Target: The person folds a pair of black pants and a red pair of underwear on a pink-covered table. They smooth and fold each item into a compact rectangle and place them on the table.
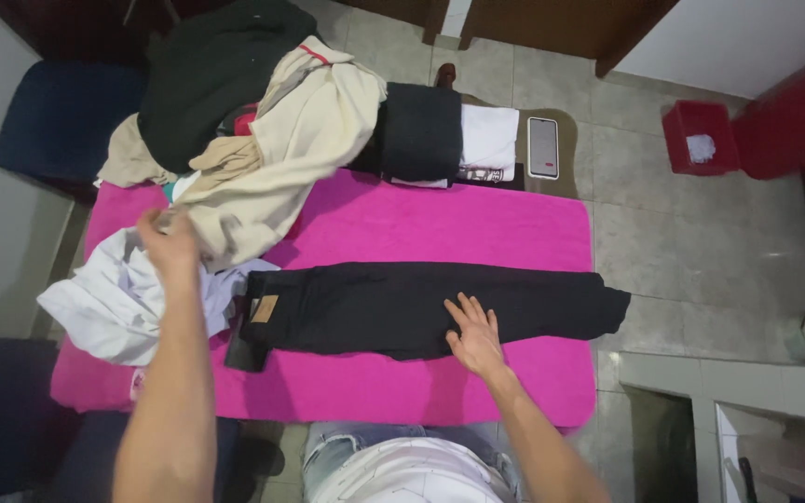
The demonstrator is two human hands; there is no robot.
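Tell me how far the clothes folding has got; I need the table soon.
Done: folded dark and white garments stacked at the far edge. In hand: black trousers laid flat lengthwise on the pink cloth, right hand pressing them, left hand on the beige garment. Left: the unfolded pile and the white shirt.

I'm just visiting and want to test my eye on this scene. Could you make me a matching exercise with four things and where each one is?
Things:
1. black trousers
2. phone
3. red bin
4. beige garment

Places:
A. on the tiled floor at the right, apart from the table
B. laid flat across the pink cloth, under the right hand
C. on the far table edge, beside the folded white and dark clothes
D. draped off the clothes pile, at the raised left hand

Pairs: 1-B, 2-C, 3-A, 4-D
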